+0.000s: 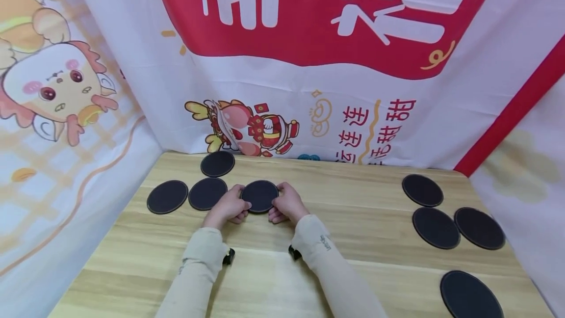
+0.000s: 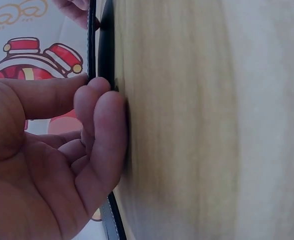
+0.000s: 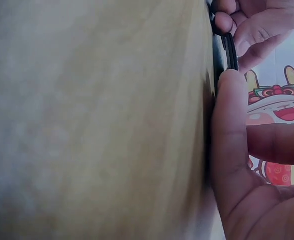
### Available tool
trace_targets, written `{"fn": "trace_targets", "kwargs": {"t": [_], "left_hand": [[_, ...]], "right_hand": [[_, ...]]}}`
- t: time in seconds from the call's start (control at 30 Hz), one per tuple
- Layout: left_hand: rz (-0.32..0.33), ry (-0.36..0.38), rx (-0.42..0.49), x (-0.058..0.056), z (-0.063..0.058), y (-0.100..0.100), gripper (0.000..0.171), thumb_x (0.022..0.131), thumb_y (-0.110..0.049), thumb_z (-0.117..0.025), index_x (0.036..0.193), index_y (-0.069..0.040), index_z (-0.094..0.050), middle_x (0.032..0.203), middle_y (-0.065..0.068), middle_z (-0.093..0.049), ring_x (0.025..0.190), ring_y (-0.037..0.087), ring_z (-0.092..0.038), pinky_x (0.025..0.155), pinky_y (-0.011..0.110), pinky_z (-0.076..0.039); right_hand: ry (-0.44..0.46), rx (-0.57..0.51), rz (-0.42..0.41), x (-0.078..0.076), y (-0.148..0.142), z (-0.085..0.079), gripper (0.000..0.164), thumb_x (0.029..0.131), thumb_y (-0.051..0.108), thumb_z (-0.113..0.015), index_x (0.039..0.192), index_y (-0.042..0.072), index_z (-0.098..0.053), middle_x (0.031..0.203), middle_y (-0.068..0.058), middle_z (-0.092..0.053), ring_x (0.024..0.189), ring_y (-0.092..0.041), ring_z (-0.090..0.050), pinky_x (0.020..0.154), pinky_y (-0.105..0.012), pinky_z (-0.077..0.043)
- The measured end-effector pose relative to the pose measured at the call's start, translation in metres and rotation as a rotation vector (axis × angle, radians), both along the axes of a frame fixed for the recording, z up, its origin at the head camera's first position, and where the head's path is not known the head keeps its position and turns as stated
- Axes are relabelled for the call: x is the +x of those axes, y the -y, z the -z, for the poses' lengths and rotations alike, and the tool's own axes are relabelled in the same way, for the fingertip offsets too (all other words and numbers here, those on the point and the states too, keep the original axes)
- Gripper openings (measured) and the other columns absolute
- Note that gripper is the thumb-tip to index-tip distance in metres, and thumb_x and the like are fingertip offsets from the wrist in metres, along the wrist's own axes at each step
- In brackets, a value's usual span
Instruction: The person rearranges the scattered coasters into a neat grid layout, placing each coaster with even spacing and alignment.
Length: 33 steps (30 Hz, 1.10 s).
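Three dark discs [image 1: 205, 193] lie leftmost, the nearest likely to be nudged by the left hand [image 1: 226, 205], whose fingers pinch the middle disc [image 1: 260, 196] by its left edge; the right hand [image 1: 286, 203] grips its right edge, where uneven pulling could tilt it

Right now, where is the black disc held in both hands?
In the head view, the black disc is slightly left of centre, between the left hand and right hand, with another disc further left.
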State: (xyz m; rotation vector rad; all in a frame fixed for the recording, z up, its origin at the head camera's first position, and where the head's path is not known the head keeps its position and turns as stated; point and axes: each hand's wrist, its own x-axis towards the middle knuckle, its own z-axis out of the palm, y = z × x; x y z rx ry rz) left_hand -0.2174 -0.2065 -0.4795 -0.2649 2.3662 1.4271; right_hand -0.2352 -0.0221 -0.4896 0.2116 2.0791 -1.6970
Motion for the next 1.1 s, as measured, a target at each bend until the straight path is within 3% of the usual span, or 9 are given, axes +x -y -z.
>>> {"fn": "trace_targets", "kwargs": {"t": [0.43, 0.8, 1.0, 1.1], "left_hand": [[-0.033, 0.011, -0.009, 0.008, -0.003, -0.001, 0.068, 0.094, 0.003, -0.060, 0.154, -0.003, -0.030, 0.069, 0.014, -0.064, 0.050, 0.015, -0.058, 0.048, 0.032, -0.056], [-0.031, 0.010, 0.006, 0.012, -0.005, 0.000, 0.068, 0.096, 0.002, -0.059, 0.155, -0.001, -0.027, 0.067, 0.013, -0.063, 0.049, 0.014, -0.057, 0.048, 0.032, -0.057], [-0.024, -0.045, 0.092, 0.016, -0.010, 0.016, 0.068, 0.099, 0.002, -0.053, 0.157, 0.000, -0.019, 0.071, 0.015, -0.061, 0.051, 0.015, -0.055, 0.049, 0.032, -0.056], [-0.045, -0.100, 0.103, 0.016, -0.013, 0.033, 0.065, 0.099, 0.004, -0.050, 0.157, 0.002, -0.021, 0.074, 0.017, -0.061, 0.052, 0.015, -0.054, 0.049, 0.031, -0.053]], "right_hand": [[-0.012, -0.016, -0.021, 0.006, 0.000, 0.003, 0.041, 0.096, -0.008, -0.053, 0.134, 0.002, -0.043, 0.073, -0.025, -0.069, 0.048, -0.024, -0.065, 0.047, -0.038, -0.058], [-0.001, -0.003, -0.032, 0.008, -0.006, 0.002, 0.049, 0.095, -0.008, -0.052, 0.142, 0.004, -0.045, 0.075, -0.024, -0.070, 0.049, -0.024, -0.066, 0.048, -0.038, -0.058], [0.013, -0.013, -0.017, 0.003, -0.029, -0.004, 0.066, 0.090, -0.009, -0.042, 0.154, 0.010, -0.039, 0.079, -0.025, -0.070, 0.053, -0.025, -0.067, 0.051, -0.039, -0.059], [0.001, 0.014, -0.008, 0.001, -0.040, -0.006, 0.063, 0.094, -0.006, -0.040, 0.154, 0.012, -0.040, 0.078, -0.023, -0.069, 0.052, -0.024, -0.065, 0.049, -0.036, -0.058]]}}
